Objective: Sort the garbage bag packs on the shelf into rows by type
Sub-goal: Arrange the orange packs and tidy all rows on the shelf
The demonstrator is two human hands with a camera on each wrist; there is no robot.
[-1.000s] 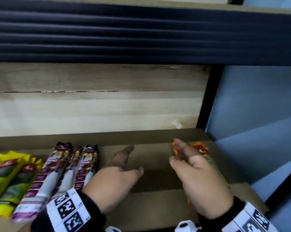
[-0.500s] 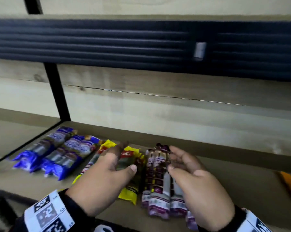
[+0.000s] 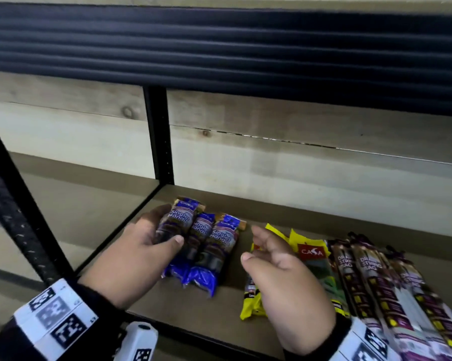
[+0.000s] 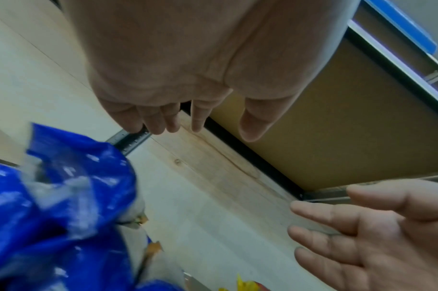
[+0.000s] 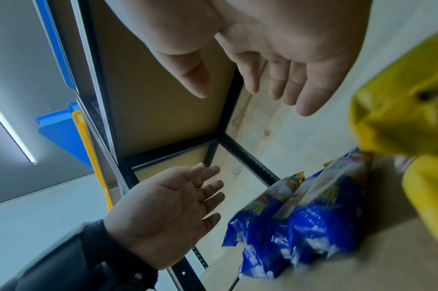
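Note:
Three blue garbage bag packs (image 3: 206, 246) lie side by side at the left end of the brown shelf board (image 3: 193, 308). To their right lie yellow packs (image 3: 310, 254), then several purple-brown drawstring packs (image 3: 376, 282). My left hand (image 3: 165, 227) hovers at the leftmost blue pack with fingers relaxed. In the right wrist view the left hand (image 5: 163, 206) is spread open, apart from the blue packs (image 5: 300, 216). My right hand (image 3: 253, 243) hangs open over the yellow packs, holding nothing. The right hand (image 5: 226, 90) shows an empty palm beside a yellow pack (image 5: 399, 118).
A black rear post (image 3: 158, 136) stands just behind the blue packs and a black front post (image 3: 19, 217) rises at the left. The dark underside of the upper shelf (image 3: 219, 48) hangs low overhead. A wooden back wall (image 3: 297, 165) closes the bay.
Both hands have swept left along the shelf, from the orange pack at the right end, past the purple-brown packs, to the blue and yellow packs. Neither hand holds anything now.

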